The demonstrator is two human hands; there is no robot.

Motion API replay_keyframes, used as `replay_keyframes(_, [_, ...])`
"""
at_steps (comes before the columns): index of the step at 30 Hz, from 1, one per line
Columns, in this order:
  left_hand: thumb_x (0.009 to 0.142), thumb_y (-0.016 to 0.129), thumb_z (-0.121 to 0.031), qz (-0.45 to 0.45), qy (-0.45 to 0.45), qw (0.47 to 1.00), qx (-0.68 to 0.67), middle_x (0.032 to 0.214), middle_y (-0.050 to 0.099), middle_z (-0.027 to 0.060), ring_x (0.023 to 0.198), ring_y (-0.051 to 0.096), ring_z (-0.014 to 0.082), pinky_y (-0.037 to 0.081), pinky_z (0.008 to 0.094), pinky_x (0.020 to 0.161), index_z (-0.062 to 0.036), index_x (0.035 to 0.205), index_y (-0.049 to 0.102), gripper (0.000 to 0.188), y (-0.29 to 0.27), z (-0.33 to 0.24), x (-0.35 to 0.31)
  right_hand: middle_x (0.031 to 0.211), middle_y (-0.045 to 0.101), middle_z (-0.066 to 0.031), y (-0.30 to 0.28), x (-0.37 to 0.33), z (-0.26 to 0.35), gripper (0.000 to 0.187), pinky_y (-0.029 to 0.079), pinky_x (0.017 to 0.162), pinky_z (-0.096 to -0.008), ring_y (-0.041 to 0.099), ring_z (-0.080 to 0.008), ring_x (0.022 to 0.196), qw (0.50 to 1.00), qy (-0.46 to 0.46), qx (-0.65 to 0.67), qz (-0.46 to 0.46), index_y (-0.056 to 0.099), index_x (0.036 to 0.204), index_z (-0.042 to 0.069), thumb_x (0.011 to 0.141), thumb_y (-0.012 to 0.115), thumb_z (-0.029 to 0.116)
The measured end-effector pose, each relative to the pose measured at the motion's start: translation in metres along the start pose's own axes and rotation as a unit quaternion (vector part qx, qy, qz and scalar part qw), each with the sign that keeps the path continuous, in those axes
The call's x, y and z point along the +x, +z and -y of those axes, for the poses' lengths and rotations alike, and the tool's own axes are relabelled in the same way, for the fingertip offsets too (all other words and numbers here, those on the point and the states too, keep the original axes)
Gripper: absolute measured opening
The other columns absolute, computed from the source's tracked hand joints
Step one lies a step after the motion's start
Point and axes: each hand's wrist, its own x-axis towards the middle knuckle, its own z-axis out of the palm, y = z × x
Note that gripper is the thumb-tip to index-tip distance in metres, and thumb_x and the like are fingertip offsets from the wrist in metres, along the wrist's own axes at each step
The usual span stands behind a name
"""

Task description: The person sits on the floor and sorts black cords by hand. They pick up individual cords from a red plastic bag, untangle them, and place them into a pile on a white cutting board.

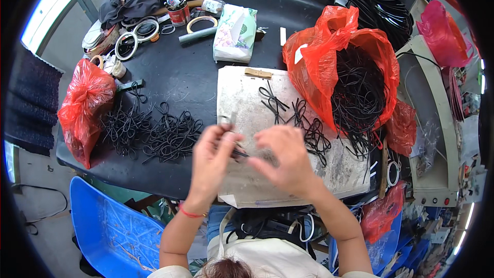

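Note:
My left hand (212, 152), with a red string round its wrist, is closed over the light work board (242, 183). A small greyish piece pokes up above its fingers and something dark shows below them; blur hides what these are. To its right, my right hand (288, 162) is held with thumb and fingers apart, slightly blurred, and nothing shows in it. Several looped, tied black cords (315, 136) lie on the board just beyond my right hand. Left of my left hand, two heaps of similar cord bows (172, 136) rest on the black table (170, 82).
An open red plastic bag (314, 72) full of loose black cords (360, 87) stands at the right. A tied red bag (85, 108) sits at the left edge. Behind are a tissue pack (234, 41), tape rings (146, 30) and a red can (179, 16). A blue bin (110, 226) stands below left.

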Motion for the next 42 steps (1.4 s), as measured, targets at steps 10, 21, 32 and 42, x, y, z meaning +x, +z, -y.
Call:
replay_keyframes(10, [0.084, 0.068, -0.008, -0.18, 0.315, 0.729, 0.581, 0.135, 0.048, 0.0181, 0.124, 0.045, 0.0341, 0.035, 0.0427, 0.104, -0.0057, 0.134, 0.051, 0.052, -0.04, -0.029, -0.003, 0.078, 0.055, -0.0068, 0.044, 0.021, -0.027, 0.006, 0.037, 0.087, -0.0428, 0.053, -0.0213, 0.083, 0.956, -0.011, -0.292, -0.024, 0.056, 0.081, 0.008, 0.076, 0.057, 0.009])
replay_keyframes(21, [0.081, 0.059, -0.003, -0.035, 0.35, 0.673, 0.65, 0.091, 0.063, 0.0101, 0.09, 0.059, 0.0281, 0.045, 0.0393, 0.083, -0.0018, 0.115, 0.062, 0.034, -0.035, -0.015, -0.006, 0.093, 0.063, -0.0091, -0.004, -0.004, -0.011, 0.025, 0.04, 0.079, -0.0388, 0.058, -0.0261, 0.091, 0.99, 0.053, -0.127, 0.016, 0.063, 0.099, 0.006, 0.079, 0.072, 0.019])
replay_keyframes(32, [0.086, 0.069, -0.014, 0.025, 0.2, 0.927, 0.317, 0.113, 0.063, 0.0197, 0.106, 0.062, 0.031, 0.049, 0.0393, 0.09, 0.0032, 0.119, 0.057, 0.039, 0.01, -0.015, -0.003, 0.086, 0.064, -0.0077, -0.005, -0.009, -0.019, 0.018, 0.043, 0.073, -0.0372, 0.057, -0.025, 0.083, 0.983, 0.144, -0.009, -0.115, 0.066, 0.097, 0.007, 0.079, 0.07, 0.007])
replay_keyframes(42, [0.082, 0.068, -0.008, -0.154, 0.228, 0.741, 0.612, 0.093, 0.065, 0.013, 0.089, 0.063, 0.031, 0.049, 0.0397, 0.08, 0.0, 0.105, 0.066, 0.025, -0.034, -0.046, -0.004, 0.088, 0.064, -0.0102, -0.024, -0.052, 0.007, 0.022, 0.047, 0.077, -0.0359, 0.058, -0.029, 0.086, 0.992, 0.116, 0.006, -0.054, 0.066, 0.098, 0.004, 0.077, 0.072, 0.004])
